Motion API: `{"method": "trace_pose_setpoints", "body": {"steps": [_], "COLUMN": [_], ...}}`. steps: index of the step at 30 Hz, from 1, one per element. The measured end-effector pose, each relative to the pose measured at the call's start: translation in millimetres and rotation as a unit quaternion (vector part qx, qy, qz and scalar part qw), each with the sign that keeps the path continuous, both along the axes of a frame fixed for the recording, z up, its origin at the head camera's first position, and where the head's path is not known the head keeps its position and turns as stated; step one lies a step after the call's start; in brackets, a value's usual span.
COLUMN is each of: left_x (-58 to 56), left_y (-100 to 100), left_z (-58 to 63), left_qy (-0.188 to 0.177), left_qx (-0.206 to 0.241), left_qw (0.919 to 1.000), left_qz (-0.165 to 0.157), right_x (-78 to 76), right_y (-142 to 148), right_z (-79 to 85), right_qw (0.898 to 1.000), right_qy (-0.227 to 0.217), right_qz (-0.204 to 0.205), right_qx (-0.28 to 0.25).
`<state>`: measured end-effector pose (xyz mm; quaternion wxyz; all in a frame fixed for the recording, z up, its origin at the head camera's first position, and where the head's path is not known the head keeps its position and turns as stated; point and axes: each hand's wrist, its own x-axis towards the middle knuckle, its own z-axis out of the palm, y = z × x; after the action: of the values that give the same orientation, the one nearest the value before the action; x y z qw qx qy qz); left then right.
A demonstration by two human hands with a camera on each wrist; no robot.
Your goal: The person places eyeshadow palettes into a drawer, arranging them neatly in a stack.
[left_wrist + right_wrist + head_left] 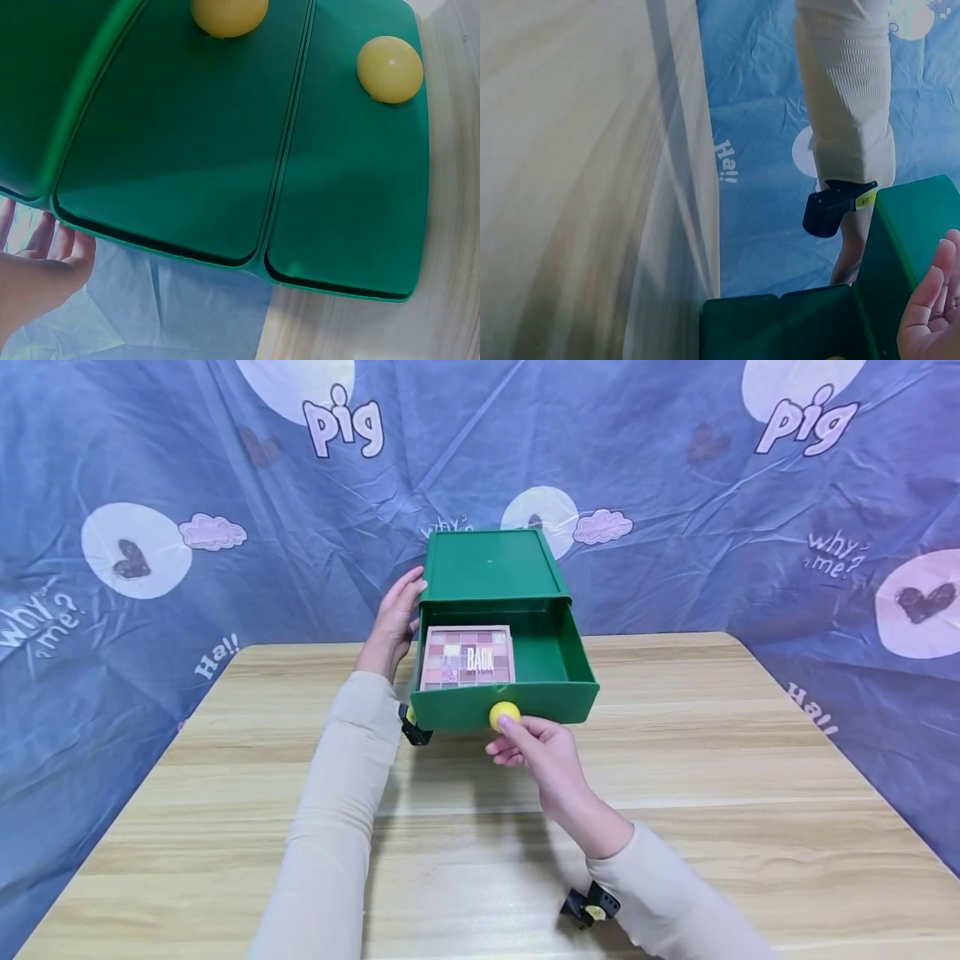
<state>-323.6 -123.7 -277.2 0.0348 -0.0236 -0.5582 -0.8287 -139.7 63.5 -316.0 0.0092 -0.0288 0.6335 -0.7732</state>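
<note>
A small green drawer cabinet (491, 564) stands on the table with its top drawer (551, 656) pulled out. In the drawer's left part lies an eyeshadow palette (468, 657) with a pinkish patterned lid and the word "BACK". My right hand (553, 767) pinches the yellow round knob (502, 713) on the drawer front, thumb on its face. My left hand (393, 622) rests against the cabinet's left side near the top, its fingers extended along it. In the left wrist view, the fingertips (81, 255) touch the cabinet's side edge; its two lower drawers are closed.
Yellow knobs (390, 69) sit on the lower drawer fronts. The wood-grain table (675, 760) spreads around the cabinet. A blue printed cloth (660, 485) hangs behind it. A black wrist camera (591, 906) is on my right sleeve, just above the tabletop.
</note>
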Motion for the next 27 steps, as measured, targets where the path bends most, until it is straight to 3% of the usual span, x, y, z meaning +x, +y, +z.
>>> {"method": "trace_pose_setpoints", "body": {"steps": [9,13,20,24,27], "left_x": [-0.1,0.6,0.8,0.5,0.7], "left_y": [1,1,1,1,1], "left_z": [0.2,0.3,0.2,0.0,0.0], "left_qy": [0.005,0.003,0.0,0.002,0.0], "left_qx": [0.003,0.002,0.0,-0.001,-0.006], "left_qw": [1.0,1.0,1.0,1.0,1.0], "left_qz": [0.003,0.006,0.004,0.001,0.002], "right_x": [-22.6,-35.9,-92.2,-98.7,-87.7], "right_y": [-3,-4,1,-2,-7], "right_z": [4.3,1.2,-38.2,-28.8,-4.6], "right_qw": [1.0,0.999,0.995,0.996,0.997], "right_qy": [0.015,0.041,0.098,0.093,0.07], "right_qz": [-0.006,-0.008,0.002,-0.013,-0.035], "right_qx": [0.002,0.012,0.0,0.007,0.027]}}
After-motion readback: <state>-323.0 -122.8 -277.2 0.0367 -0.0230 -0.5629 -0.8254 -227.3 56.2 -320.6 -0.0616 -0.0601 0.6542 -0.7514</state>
